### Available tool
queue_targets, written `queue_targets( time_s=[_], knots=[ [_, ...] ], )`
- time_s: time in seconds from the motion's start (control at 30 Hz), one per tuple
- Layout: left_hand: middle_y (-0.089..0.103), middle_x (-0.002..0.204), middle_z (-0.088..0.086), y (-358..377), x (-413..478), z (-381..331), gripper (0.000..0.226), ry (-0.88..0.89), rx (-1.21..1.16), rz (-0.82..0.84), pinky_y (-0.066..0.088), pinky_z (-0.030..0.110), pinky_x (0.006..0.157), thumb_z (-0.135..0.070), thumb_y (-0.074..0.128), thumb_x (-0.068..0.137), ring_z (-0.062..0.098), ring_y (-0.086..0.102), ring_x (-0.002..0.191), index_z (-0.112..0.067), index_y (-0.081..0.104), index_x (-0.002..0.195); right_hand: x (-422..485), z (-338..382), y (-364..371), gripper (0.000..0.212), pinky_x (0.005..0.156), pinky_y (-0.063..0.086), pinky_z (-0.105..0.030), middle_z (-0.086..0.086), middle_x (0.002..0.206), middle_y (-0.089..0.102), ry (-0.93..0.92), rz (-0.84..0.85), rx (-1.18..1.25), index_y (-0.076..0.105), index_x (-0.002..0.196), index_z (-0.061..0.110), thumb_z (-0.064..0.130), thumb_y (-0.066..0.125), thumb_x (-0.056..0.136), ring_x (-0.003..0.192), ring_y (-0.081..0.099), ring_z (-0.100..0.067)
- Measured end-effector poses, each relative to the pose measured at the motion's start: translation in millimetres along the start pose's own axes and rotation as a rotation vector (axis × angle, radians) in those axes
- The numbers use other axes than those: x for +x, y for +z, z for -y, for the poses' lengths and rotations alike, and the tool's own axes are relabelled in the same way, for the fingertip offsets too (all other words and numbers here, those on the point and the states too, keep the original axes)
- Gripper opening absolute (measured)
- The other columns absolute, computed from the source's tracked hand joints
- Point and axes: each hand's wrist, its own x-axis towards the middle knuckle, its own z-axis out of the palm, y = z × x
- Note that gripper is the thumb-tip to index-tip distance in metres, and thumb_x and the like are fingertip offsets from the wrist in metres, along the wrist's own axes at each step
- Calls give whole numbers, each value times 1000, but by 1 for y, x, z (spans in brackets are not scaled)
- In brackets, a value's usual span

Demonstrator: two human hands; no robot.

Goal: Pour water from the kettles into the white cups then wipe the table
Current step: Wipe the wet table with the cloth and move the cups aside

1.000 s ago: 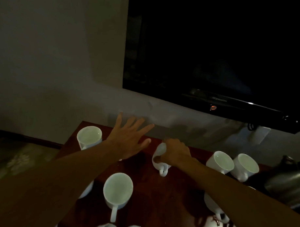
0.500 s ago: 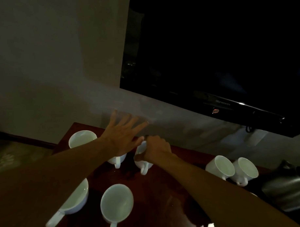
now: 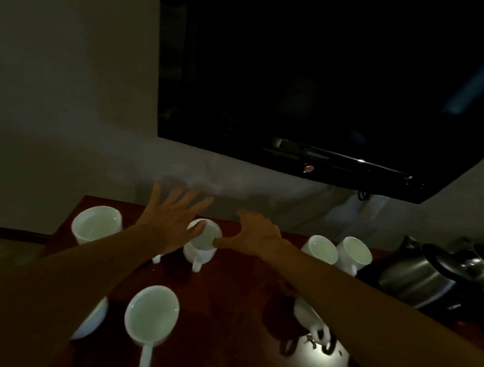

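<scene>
Bare table (image 3: pixel 231 301) lies open mid-centre; white cups (image 3: pixel 151 317) ring it, kettle (image 3: pixel 415 280) blocks right.

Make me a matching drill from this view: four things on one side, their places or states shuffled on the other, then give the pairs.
Things
1. left hand
2. right hand
3. steel kettle
4. cup with the long handle

Places or states
A. at the right edge of the table
B. nearest the camera, handle pointing toward the viewer
C. fingers spread wide, above the back cups
D. open, thumb at the rim of the middle cup

Pairs: 1-C, 2-D, 3-A, 4-B
</scene>
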Motion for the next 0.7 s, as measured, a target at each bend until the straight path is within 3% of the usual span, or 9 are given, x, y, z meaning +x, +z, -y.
queue_targets(
  time_s=[0.13, 0.3, 0.47, 0.6, 0.7],
  knots=[
    [3, 167, -2, -5, 2, -36, 79, -2, 29, -13, -6, 67, 115, -70, -12, 82, 25, 3, 153, -41, -8, 156, -16, -58, -8, 105, 111, 41, -48, -7, 156, 41, 79, -36, 6, 34, 153, 21, 76, 72, 71, 139, 44, -29],
    [5, 167, -1, -11, 11, -97, 86, 7, 6, -29, -11, 66, 114, -68, -19, 74, 25, 3, 153, -43, -7, 155, -48, -123, -8, 96, 95, 53, -41, -2, 137, 58, 114, -86, 14, 48, 141, 23, 77, 74, 66, 120, 59, -24],
    [3, 167, -1, -14, 8, -155, 82, 23, 27, -51, -13, 67, 114, -67, -21, 74, 23, 0, 153, -44, -12, 153, -82, -167, 2, 89, 75, 44, -33, -3, 123, 59, 138, -58, -31, 48, 135, 18, 76, 70, 72, 112, 60, -24],
    [4, 167, -1, -12, -1, -188, 78, 20, 24, -42, -11, 66, 115, -66, -18, 79, 24, 1, 153, -43, -11, 154, -94, -185, 26, 81, 77, 53, -35, 5, 97, 61, 130, -6, 2, 54, 116, 19, 80, 71, 66, 91, 63, -17],
    [6, 167, -1, -9, -16, -198, 82, 15, 23, -39, -11, 66, 115, -67, -19, 76, 24, 2, 153, -44, -9, 154, -97, -186, 36, 83, 75, 51, -32, 2, 103, 64, 96, 35, 45, 52, 123, 20, 75, 75, 66, 93, 63, -18]
  ],
)
